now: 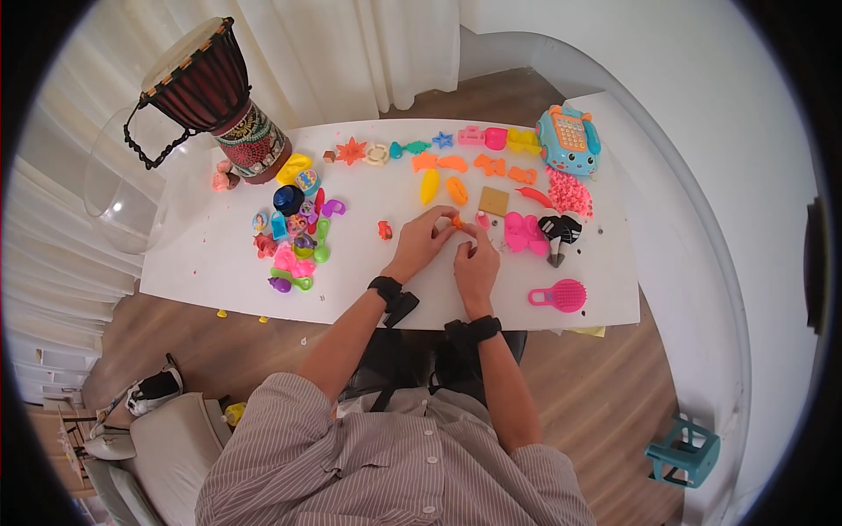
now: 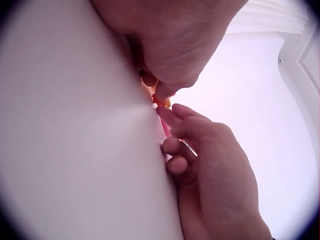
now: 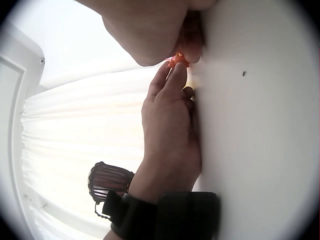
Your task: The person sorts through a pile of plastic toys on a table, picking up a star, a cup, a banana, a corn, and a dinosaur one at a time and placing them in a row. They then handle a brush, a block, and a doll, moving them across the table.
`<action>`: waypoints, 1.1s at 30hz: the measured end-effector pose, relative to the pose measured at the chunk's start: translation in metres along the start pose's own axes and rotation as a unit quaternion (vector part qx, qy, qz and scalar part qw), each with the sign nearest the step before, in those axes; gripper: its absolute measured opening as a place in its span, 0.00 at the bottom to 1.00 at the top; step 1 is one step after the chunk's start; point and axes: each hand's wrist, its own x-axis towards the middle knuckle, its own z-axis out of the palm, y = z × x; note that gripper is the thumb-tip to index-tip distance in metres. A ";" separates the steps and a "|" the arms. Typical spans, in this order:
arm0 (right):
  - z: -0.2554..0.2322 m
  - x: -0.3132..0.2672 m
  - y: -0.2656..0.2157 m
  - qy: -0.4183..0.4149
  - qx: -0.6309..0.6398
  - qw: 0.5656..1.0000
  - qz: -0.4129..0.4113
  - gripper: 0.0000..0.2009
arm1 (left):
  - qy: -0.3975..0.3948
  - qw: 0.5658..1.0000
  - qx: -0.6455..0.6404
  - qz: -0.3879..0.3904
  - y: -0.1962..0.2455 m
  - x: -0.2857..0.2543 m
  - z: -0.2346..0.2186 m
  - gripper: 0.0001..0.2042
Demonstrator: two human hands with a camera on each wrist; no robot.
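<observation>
- right of centre, below the middle, a pink hairbrush [image 1: 560, 296] lies on the white table [image 1: 403, 302].
- at centre, the right hand [image 1: 479, 267] brings its fingertips against a small orange piece [image 1: 457, 222]; whether they grip it, one cannot tell.
- just left of it, the left hand [image 1: 423, 245] pinches that piece between thumb and fingers, near the middle of the frame.
- just above the hands, a tan square [image 1: 494, 202].
- upper right, a blue toy telephone [image 1: 567, 142].
- upper left, a drum [image 1: 203, 83].

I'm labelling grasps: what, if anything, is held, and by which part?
A small, irregular orange piece, at the left hand and right hand fingertips; gripped part hidden.
</observation>
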 end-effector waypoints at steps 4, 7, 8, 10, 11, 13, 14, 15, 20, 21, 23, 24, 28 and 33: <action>-0.002 0.000 -0.006 0.000 0.000 1.000 -0.005 0.16 | 0.007 1.000 0.001 0.003 0.000 0.000 0.001 0.14; -0.001 0.000 -0.006 -0.005 -0.007 1.000 -0.005 0.17 | 0.010 1.000 0.004 0.022 0.002 0.000 0.001 0.16; -0.001 -0.001 -0.006 -0.002 -0.014 1.000 -0.012 0.17 | 0.010 1.000 0.004 0.022 0.002 0.000 0.001 0.16; 0.000 -0.001 -0.005 -0.001 -0.013 1.000 -0.011 0.17 | 0.009 0.999 0.008 0.031 0.001 0.000 0.001 0.17; -0.001 -0.001 -0.006 0.000 -0.013 1.000 -0.010 0.17 | 0.009 0.999 0.008 0.031 -0.001 0.000 0.002 0.17; -0.001 -0.001 -0.007 -0.001 -0.011 1.000 -0.005 0.17 | 0.011 0.999 0.006 0.034 -0.002 0.001 0.002 0.19; -0.002 -0.001 -0.007 -0.001 -0.009 1.000 0.000 0.16 | 0.011 0.999 0.006 0.034 -0.001 0.000 0.002 0.19; -0.002 -0.001 -0.008 -0.001 -0.009 1.000 0.000 0.16 | 0.011 0.999 0.010 0.029 -0.001 0.000 0.002 0.19; -0.003 -0.001 -0.009 -0.004 -0.008 1.000 0.004 0.16 | 0.005 1.000 0.012 0.016 0.002 -0.001 0.001 0.21; -0.002 -0.001 -0.008 -0.004 -0.008 1.000 0.004 0.16 | 0.006 1.000 0.010 0.014 0.002 -0.001 0.001 0.21; -0.002 0.000 -0.008 -0.002 -0.006 1.000 0.004 0.15 | 0.006 1.000 0.008 0.013 0.002 -0.001 0.001 0.21; -0.002 0.000 -0.008 -0.002 -0.006 1.000 0.004 0.15 | 0.008 1.000 0.010 0.012 0.001 0.000 0.001 0.20; -0.002 0.000 -0.008 0.000 -0.006 1.000 0.002 0.14 | 0.014 1.000 0.013 0.012 0.002 0.000 0.001 0.19; -0.002 0.000 -0.008 0.001 -0.003 1.000 -0.003 0.13 | 0.015 1.000 0.013 0.009 0.000 0.000 0.002 0.19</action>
